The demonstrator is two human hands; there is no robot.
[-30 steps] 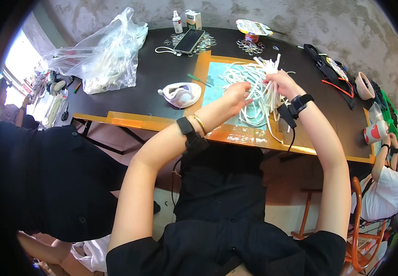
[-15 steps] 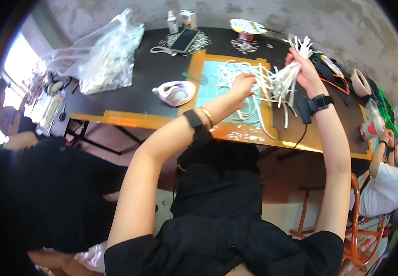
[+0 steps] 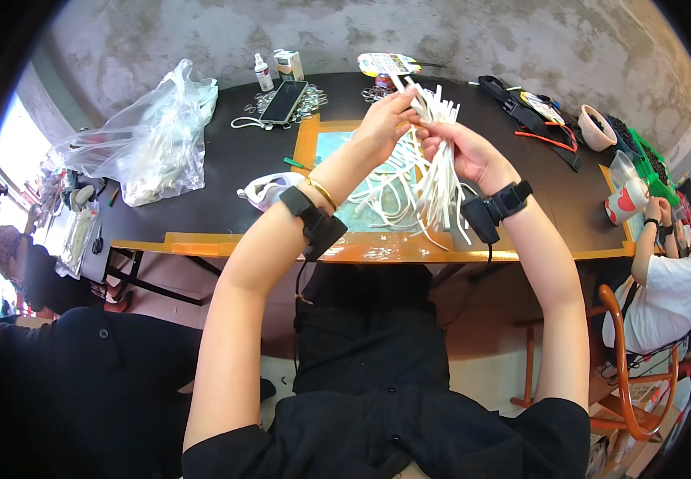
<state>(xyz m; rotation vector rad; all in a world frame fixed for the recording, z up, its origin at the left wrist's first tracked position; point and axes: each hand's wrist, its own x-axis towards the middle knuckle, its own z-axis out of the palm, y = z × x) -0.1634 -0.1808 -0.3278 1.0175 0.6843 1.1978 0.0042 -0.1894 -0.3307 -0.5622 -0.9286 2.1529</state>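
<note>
My right hand is closed round a bundle of thin white strips, with strip ends sticking up above the fingers and the rest hanging down. Close beside it, my left hand has its fingers pinched at the top of the bundle, on a few white strips. Loose white strips lie in a tangle below on a light blue mat framed with brown tape. A white, rounded object rests left of the mat, partly behind my left forearm.
On the dark table stand a clear plastic bag, a phone on small metal rings, a spray bottle and a small box. To the right are black straps, a white bowl and a cup. People sit at both sides.
My left hand has risen from the loose strips to the top of the bundle. My right hand has moved left and nearer with the bundle, so both hands are now together.
</note>
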